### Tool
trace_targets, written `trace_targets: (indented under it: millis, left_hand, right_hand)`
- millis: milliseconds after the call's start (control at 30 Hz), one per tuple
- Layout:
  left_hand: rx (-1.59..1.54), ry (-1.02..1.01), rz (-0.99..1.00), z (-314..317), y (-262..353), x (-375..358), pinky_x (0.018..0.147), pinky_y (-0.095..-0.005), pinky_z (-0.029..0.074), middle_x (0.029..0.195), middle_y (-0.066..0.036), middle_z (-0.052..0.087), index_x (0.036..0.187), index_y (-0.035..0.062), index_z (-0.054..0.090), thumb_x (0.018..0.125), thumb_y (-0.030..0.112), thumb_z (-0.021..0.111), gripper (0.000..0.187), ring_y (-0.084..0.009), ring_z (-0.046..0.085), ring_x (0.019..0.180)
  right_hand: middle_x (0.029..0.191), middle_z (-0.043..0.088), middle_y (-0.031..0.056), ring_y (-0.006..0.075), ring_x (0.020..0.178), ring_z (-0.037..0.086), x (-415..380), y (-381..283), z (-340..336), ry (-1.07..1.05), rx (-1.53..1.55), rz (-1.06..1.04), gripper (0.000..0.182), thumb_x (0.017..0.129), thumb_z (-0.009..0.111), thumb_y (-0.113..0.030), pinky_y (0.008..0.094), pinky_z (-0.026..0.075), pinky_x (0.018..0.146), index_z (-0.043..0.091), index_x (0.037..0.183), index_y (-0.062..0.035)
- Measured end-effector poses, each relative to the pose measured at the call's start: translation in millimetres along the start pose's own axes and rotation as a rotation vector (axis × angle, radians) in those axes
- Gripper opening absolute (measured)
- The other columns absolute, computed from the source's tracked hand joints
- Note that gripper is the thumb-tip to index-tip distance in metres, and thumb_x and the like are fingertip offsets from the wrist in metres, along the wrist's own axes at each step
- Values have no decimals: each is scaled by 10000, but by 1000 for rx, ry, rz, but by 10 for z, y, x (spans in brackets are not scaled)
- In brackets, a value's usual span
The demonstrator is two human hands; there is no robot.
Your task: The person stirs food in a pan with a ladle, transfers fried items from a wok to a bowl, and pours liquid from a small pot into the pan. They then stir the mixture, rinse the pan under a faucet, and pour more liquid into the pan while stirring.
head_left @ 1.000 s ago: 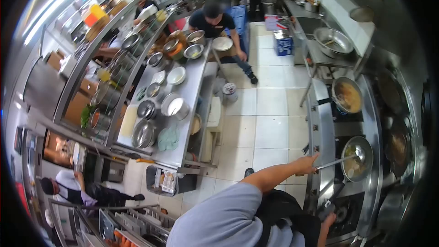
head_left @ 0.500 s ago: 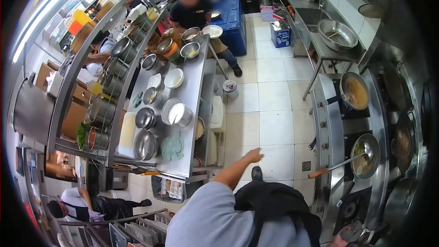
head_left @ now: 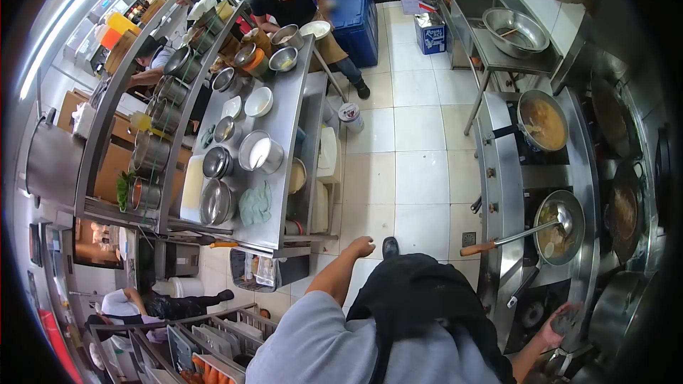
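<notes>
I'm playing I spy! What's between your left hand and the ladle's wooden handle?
In the head view, a dark shoe and pale floor tiles lie between the left hand and the ladle's wooden handle.

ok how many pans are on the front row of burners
2: the far pan with orange food, and the nearer pan with a ladle in it. The stove's near end is partly hidden.

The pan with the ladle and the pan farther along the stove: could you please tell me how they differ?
The pan with the ladle has that ladle lying across it; the farther pan has none. The nearer pan's food looks yellowish, the farther pan's more orange. The nearer pan's handle slants back toward the wearer, while the farther pan's points toward the aisle. Both are round, with dark-gripped handles.
</notes>
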State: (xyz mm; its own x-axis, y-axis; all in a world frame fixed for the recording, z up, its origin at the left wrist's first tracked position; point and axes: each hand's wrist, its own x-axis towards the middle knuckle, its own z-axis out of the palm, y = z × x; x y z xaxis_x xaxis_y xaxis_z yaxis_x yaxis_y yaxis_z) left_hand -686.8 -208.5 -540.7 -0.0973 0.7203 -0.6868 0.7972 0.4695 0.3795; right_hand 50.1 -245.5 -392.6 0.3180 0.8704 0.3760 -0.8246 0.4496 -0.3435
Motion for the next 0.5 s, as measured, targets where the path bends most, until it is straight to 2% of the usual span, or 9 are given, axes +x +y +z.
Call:
trace_targets:
  millis: [33, 100, 133, 200, 233, 300, 333, 400, 500]
  left_hand:
    - [1, -3, -3, 61, 85, 22, 1036, -432, 452, 1281, -252, 606, 1240, 12, 636, 866, 325, 577, 491, -388, 575, 1202]
    - [-17, -11, 102, 210, 184, 165, 1041, -431, 444, 1296, -219, 610, 1285, 28, 611, 872, 337, 603, 515, -380, 564, 1219]
    - [-16, -11, 101, 196, 316, 145, 1041, -431, 444, 1296, -219, 610, 1285, 28, 611, 872, 337, 603, 515, -380, 564, 1219]
    - [-28, -9, 155, 137, 540, 102, 1033, -430, 450, 1278, -212, 624, 1284, 37, 611, 875, 322, 612, 499, -375, 578, 1200]
    - [-23, -13, 155, 134, 577, 94, 1033, -430, 450, 1278, -212, 624, 1284, 37, 611, 875, 322, 612, 499, -375, 578, 1200]
    - [-44, -25, 163, 121, 662, 116, 1031, -427, 450, 1268, -211, 629, 1282, 43, 613, 882, 320, 615, 486, -374, 576, 1203]
    - [-38, -29, 170, 114, 684, 117, 1031, -427, 450, 1268, -211, 629, 1282, 43, 613, 882, 320, 615, 486, -374, 576, 1203]
    - [-45, -28, 115, 57, 669, 91, 1043, -423, 438, 1273, -211, 626, 1275, 46, 621, 889, 327, 618, 477, -372, 564, 1219]
    - [77, -3, 158, 127, 402, 207, 1049, -432, 431, 1286, -209, 620, 1287, 60, 616, 901, 332, 606, 473, -376, 565, 1217]
  right_hand:
    - [1585, 323, 135, 347, 1450, 306, 94, 31, 63, 4, -1, 2, 583, 979, 430, -264, 494, 263, 1194, 343, 1503, -24]
    - [1585, 298, 171, 312, 1480, 249, 214, 49, 94, 795, -262, -179, 597, 990, 464, -258, 465, 179, 1231, 320, 1499, 18]
    - [1585, 298, 171, 312, 1480, 249, 242, 42, 41, 796, -262, -178, 597, 990, 464, -258, 465, 179, 1231, 320, 1499, 18]
    - [1608, 240, 167, 326, 1492, 208, 263, 18, -92, 153, 478, 100, 594, 1005, 423, -258, 469, 140, 1240, 289, 1508, 29]
    - [1608, 240, 167, 326, 1492, 208, 310, 60, -14, 157, 477, 96, 594, 1005, 423, -258, 469, 140, 1240, 289, 1508, 30]
    - [1607, 240, 170, 332, 1493, 198, 410, 145, 131, 721, -322, -134, 584, 1006, 415, -237, 464, 134, 1244, 286, 1507, 34]
    - [1607, 240, 170, 332, 1493, 198, 393, 92, 94, 724, -323, -144, 584, 1006, 415, -237, 464, 134, 1244, 286, 1507, 34]
    - [1599, 253, 183, 330, 1482, 232, 334, -27, -52, 24, 137, 110, 581, 1000, 387, -197, 469, 156, 1242, 260, 1512, 46]
    - [1589, 275, 190, 333, 1474, 254, 207, -85, -277, 116, 144, 69, 582, 990, 396, -192, 474, 144, 1242, 274, 1506, 49]
